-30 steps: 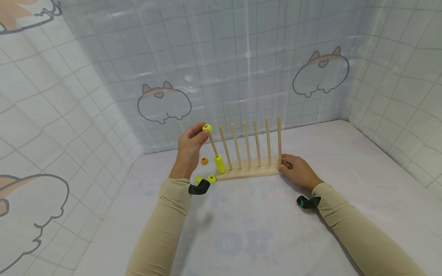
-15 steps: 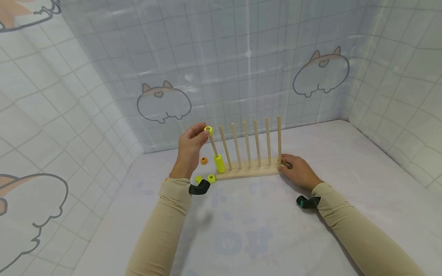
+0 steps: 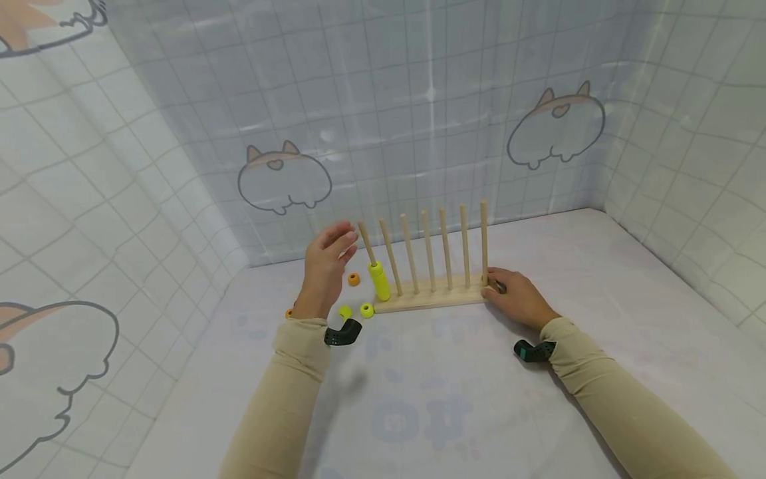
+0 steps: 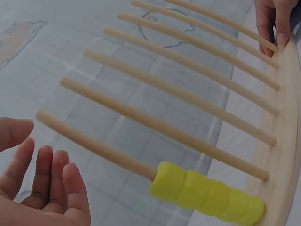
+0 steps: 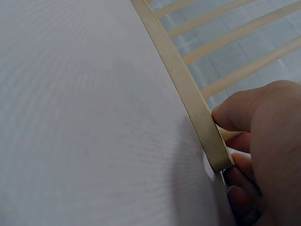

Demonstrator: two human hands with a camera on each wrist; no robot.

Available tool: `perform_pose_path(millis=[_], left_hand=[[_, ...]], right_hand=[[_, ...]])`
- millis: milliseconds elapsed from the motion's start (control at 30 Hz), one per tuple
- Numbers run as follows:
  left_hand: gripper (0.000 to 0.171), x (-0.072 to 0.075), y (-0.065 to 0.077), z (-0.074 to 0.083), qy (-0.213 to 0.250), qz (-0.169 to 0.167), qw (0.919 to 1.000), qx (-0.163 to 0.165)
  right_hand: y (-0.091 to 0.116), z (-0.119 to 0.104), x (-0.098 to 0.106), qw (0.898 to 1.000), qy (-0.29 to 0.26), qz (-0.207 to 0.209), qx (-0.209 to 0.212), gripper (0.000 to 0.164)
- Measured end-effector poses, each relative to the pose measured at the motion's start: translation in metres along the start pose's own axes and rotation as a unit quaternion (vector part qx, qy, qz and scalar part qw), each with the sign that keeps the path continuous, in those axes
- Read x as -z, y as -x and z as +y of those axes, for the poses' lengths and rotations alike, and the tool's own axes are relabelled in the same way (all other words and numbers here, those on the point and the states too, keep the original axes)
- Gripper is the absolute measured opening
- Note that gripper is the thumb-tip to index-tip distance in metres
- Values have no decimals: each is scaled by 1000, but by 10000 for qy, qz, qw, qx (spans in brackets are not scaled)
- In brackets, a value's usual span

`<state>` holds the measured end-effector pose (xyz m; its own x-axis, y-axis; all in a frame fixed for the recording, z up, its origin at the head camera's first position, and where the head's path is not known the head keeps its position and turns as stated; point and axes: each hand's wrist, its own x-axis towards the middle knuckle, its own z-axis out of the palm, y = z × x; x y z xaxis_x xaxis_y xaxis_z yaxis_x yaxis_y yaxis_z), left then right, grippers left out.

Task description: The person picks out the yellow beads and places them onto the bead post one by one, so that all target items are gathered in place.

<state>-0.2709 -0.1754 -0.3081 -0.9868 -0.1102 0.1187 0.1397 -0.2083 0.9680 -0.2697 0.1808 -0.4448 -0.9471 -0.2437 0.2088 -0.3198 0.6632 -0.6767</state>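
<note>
A wooden peg rack [image 3: 433,296] stands on the table with a row of upright pegs. Its leftmost peg carries a stack of yellow beads [image 3: 380,282], pushed down against the base in the left wrist view [image 4: 207,195]. Beside the top of that peg is my left hand [image 3: 325,269], fingers loosely bent and apart, holding nothing. At the rack's right end my right hand [image 3: 517,296] grips the base, thumb on top in the right wrist view; some of its fingers are in shadow there.
Two loose yellow beads [image 3: 367,310] lie by the rack's left end. An orange bead [image 3: 354,279] sits behind them, and another orange bead [image 3: 289,313] is partly hidden by the left wrist. A patterned wall [image 3: 419,133] rises behind the table.
The yellow bead that my left hand pinched at the leftmost peg's top has dropped onto the stack. My left fingers have parted and drawn slightly left. The right hand stays put.
</note>
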Motion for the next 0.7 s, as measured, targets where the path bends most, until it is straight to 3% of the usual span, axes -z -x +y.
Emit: perform_pose_path(millis=[133, 400, 700], left_hand=[[36, 10, 8, -7, 310, 234, 9992, 122], [35, 22, 31, -18, -155, 349, 9993, -27], [31, 29, 48, -29, -180, 474, 9987, 74]], right_hand=[[0, -1, 0, 10000, 3, -8, 12, 45], [-1, 0, 2, 10000, 34, -23, 50, 46], [1, 0, 2, 10000, 18, -40, 37, 46]])
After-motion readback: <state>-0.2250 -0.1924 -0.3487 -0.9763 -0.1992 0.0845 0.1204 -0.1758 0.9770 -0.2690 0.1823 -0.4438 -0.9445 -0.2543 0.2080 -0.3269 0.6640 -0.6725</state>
